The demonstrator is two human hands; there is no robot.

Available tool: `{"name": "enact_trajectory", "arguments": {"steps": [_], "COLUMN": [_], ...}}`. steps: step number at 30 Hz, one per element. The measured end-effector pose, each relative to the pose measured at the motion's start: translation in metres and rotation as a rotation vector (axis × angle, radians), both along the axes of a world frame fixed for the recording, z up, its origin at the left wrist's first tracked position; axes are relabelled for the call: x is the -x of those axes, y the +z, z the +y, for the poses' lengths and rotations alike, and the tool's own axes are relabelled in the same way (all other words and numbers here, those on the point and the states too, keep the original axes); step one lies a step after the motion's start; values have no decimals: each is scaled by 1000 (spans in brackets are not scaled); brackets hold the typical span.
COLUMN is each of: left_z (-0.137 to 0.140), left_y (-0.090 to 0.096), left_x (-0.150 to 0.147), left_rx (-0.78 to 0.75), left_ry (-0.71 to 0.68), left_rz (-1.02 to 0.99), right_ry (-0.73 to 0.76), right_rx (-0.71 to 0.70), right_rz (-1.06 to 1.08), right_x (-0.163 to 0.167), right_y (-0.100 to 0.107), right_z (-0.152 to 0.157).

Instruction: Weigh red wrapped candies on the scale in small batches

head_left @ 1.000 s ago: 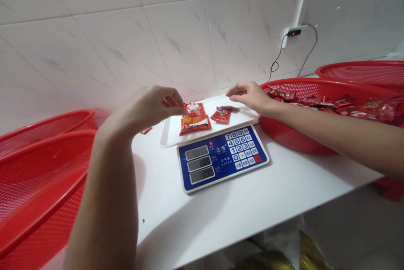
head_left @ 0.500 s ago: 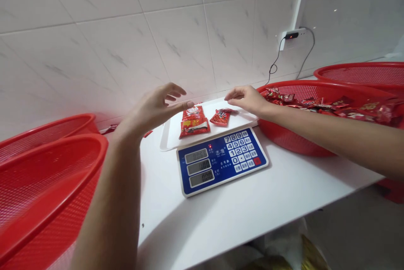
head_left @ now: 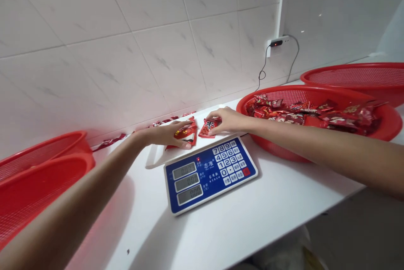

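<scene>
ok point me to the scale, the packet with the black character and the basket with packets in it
Scale point(head_left: 209, 173), head view: middle of its blue panel
Packet with the black character point(head_left: 206, 128), head view: its printed front
Basket point(head_left: 287, 94), head view: perforated far inner wall

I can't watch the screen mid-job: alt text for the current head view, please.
A person's left hand and right hand touch red packets on the white tray of a scale, firmness of grip unclear. At right stands a red basket of more packets, another basket behind it; two red baskets stand at left.
</scene>
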State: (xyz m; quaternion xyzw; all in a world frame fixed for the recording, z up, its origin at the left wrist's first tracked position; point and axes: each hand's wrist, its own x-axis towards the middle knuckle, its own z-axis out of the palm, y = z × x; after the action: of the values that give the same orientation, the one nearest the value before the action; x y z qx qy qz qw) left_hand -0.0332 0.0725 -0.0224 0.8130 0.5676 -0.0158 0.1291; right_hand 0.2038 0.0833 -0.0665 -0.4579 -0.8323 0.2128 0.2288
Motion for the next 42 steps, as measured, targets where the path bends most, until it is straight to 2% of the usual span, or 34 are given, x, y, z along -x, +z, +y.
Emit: {"name": "enact_trajectory", "arguments": {"steps": [4, 9, 14, 17, 20, 23, 28, 31, 35, 39, 42], "left_z": [-12, -19, -22, -22, -22, -26, -37, -38, -26, -9, -5], "left_y": [-1, 0, 17, 19, 9, -11, -32, -34, -32, -30, -21], "left_x": [-3, -14, -14, -13, -21, -37, -56, -58, -60, -64, -62], "left_rx": [-81, -161, -43, -125, -179, -148, -251, -294, -278, -232, -199], "left_ry": [41, 219, 322, 356, 308, 227, 193, 195, 134, 69, 42], "left_rz": [-8, -107, -359, -614, -738, -666, -487, -434, -496, -590, -626], "right_ry": [-78, -117, -127, -143, -115, -100, -93, -72, 42, -1, 15], "right_rx": [12, -16, 49, 34, 22, 20, 41, 144, 312, 332, 372], "right_rz": [11, -49, 16, 59, 89, 117, 167, 243, 389, 537, 654], "right_x": [1, 0, -1, -1, -1, 0, -1, -1, 1, 1, 3], "right_y": [2, 6, 9, 8, 5, 4, 3, 1, 0, 6, 12], "right_z": [0, -4, -6, -5, -3, -3, -3, -3, -5, -9, -16]}}
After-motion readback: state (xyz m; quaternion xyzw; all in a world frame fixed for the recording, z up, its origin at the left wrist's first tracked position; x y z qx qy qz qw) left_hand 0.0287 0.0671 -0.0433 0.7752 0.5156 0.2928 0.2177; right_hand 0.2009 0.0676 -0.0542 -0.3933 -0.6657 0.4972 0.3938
